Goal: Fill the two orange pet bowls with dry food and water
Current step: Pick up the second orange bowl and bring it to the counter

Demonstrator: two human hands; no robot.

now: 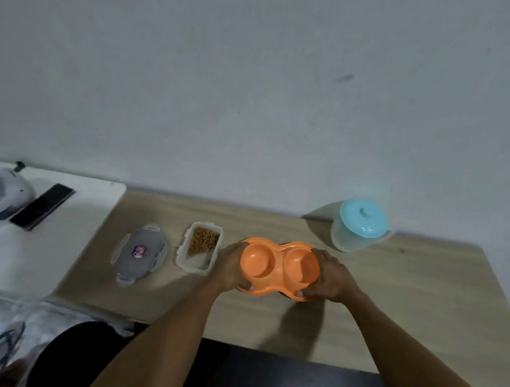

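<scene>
An orange double pet bowl (pixel 278 266) sits in the middle of the wooden table (pixel 404 302), both cups empty. My left hand (pixel 230 268) grips its left end and my right hand (pixel 330 280) grips its right end. Just left of the bowl stands an open clear container (pixel 199 246) partly filled with brown dry food. Its grey lid (pixel 140 252) lies flat further left. A translucent jug with a light blue lid (pixel 357 225) stands behind the bowl to the right, near the wall.
A white surface (pixel 81 203) adjoins the table on the left, carrying a black phone (pixel 42 207) and a grey object (pixel 2 194). The wall runs close behind the table. White cloth lies at the lower left.
</scene>
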